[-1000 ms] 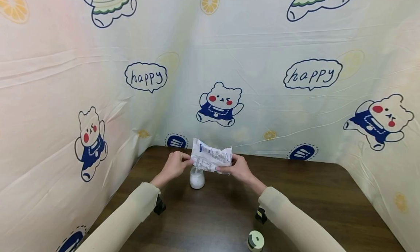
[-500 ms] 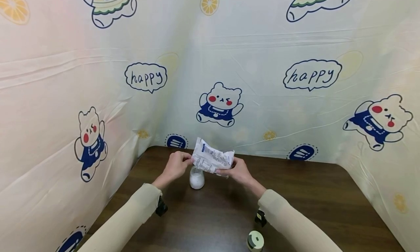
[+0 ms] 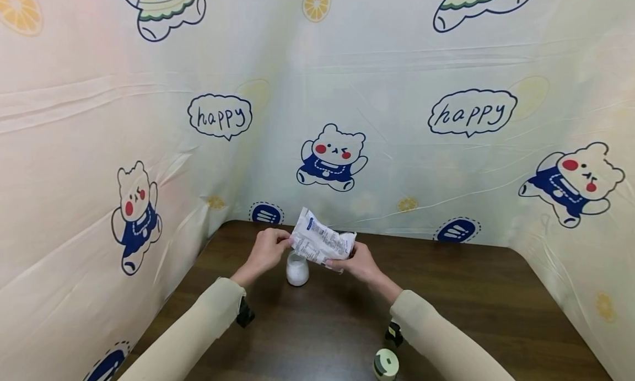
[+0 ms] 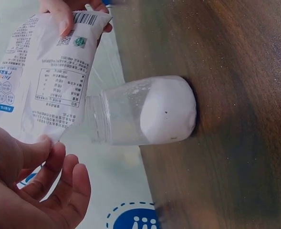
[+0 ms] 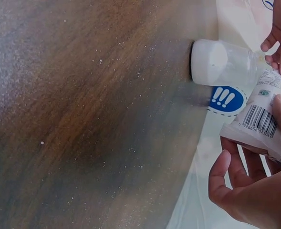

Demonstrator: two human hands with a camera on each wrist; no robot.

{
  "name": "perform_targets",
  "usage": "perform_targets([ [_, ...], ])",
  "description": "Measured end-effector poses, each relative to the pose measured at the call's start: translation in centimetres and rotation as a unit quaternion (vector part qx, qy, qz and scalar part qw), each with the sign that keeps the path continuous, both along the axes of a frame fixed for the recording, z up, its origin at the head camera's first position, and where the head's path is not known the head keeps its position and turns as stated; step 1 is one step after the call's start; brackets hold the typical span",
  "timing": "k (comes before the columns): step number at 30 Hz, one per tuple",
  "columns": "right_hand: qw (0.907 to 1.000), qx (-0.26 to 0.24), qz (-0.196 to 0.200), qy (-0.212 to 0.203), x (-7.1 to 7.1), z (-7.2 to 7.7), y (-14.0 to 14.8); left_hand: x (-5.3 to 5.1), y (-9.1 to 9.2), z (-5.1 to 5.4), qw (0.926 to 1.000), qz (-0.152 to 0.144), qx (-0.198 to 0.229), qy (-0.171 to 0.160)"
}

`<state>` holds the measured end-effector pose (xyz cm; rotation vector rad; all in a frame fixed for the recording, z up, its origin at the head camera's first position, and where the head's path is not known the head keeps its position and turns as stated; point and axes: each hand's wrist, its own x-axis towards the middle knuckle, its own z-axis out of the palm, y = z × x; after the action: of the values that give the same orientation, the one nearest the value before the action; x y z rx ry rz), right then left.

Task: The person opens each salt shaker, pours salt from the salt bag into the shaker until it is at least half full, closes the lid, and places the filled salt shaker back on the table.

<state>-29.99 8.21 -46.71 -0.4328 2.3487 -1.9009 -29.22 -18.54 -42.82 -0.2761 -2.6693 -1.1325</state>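
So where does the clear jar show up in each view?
Head: jar below centre, slightly left.
Left wrist: jar around the middle, mouth pointing left.
Right wrist: jar at upper right, mouth pointing right.
Shared landmark: the white printed bag by the jar's mouth.

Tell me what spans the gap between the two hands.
A white printed packet, held by the left hand and the right hand, as the head view shows.

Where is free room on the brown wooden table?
Between cream right sleeve and table's right edge; also, speckled white, between sleeves, clear jar and round pale-green container. Crowded: around the jar, where left hand and right hand hold the white printed bag.
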Motion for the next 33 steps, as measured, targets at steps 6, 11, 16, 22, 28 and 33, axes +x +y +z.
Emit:
perform_targets([
  [6,1.0,0.0,0.001,-0.001,0.3,-0.1,0.0,-0.1,0.1,-0.1,0.9999,0.002,0.01,-0.004],
  [11,0.9999,0.005,-0.007,-0.006,0.4,-0.3,0.1,0.0,0.4,-0.2,0.9998,0.007,0.014,0.01],
  [16,0.9998,0.013,-0.009,-0.007,0.6,-0.7,0.0,0.2,0.8,-0.2,0.9991,0.02,0.024,0.028],
  [22,0.9999,0.015,-0.007,-0.004,1.0,-0.7,-0.1,0.1,1.2,-0.6,0.9976,0.035,0.042,0.044],
  [28,0.9996,0.021,-0.018,-0.002,1.5,-0.7,-0.2,0.3,1.7,-0.5,0.9962,0.039,0.055,0.055],
  [33,0.9996,0.016,-0.021,0.003,1.8,-0.6,-0.3,0.5,2.0,-0.2,0.9964,0.041,0.053,0.053],
])
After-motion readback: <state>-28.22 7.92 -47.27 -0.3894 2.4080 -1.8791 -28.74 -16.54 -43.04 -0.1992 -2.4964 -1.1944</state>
